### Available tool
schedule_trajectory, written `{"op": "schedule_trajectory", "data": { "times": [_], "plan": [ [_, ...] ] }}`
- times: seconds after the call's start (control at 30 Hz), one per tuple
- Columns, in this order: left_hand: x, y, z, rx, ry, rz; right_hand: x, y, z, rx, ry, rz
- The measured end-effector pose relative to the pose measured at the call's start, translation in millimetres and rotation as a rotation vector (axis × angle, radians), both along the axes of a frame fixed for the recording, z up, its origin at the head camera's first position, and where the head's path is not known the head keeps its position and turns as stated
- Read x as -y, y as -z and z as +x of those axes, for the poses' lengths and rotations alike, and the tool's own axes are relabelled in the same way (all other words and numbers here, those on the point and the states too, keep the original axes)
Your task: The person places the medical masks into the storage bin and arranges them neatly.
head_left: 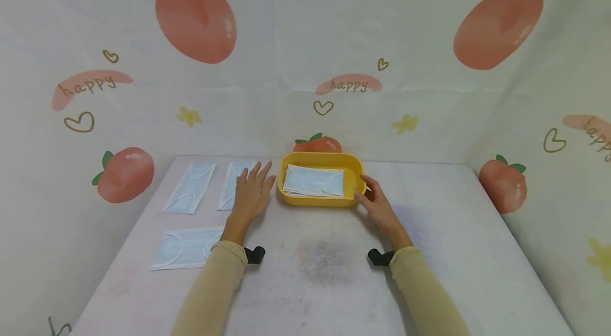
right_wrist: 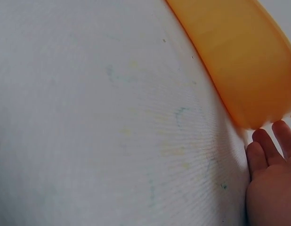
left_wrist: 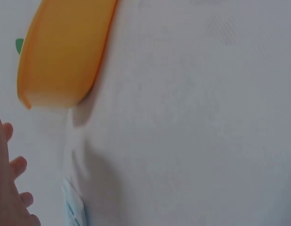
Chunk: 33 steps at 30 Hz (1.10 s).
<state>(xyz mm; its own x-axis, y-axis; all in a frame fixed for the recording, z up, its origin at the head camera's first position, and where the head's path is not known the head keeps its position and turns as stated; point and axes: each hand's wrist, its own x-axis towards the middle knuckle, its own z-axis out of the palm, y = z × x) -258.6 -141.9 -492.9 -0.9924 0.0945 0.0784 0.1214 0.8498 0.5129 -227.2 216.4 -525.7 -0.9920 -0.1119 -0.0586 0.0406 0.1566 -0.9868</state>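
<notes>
A yellow tray [head_left: 324, 202] stands at the back of the table with light-blue face masks [head_left: 315, 181] stacked inside, toward its left. My right hand [head_left: 379, 209] grips the tray's right front corner, thumb at the front rim and fingers round the end. In the right wrist view its fingertips [right_wrist: 261, 136] meet the tray's outer wall [right_wrist: 244, 70]. My left hand [head_left: 252, 193] is spread, fingers straight, just left of the tray and apart from it. It partly covers a face mask [head_left: 228, 195] lying on the table.
Another face mask [head_left: 191, 187] lies at the back left, and one more mask [head_left: 183, 247] lies nearer, partly behind the left forearm. A printed cloth backdrop [head_left: 272, 50] rises right behind the tray. The white table [head_left: 324, 293] has faint stains.
</notes>
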Motion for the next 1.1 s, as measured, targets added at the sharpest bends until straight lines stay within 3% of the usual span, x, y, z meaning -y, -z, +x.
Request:
{"op": "schedule_trajectory", "data": {
  "times": [0.3,0.53,1.1],
  "plan": [
    [24,6.2,8.7,0.054,-0.092,-0.06,3,-4.8,3.2,0.025,0.011,-0.031],
    [39,11.0,15.1,0.06,-0.155,-0.016,4,1.0,1.9,-0.005,0.027,-0.022],
    [44,15.0,25.0,0.019,-0.291,0.079,3,3.8,-0.3,0.007,0.046,-0.001]
  ]
}}
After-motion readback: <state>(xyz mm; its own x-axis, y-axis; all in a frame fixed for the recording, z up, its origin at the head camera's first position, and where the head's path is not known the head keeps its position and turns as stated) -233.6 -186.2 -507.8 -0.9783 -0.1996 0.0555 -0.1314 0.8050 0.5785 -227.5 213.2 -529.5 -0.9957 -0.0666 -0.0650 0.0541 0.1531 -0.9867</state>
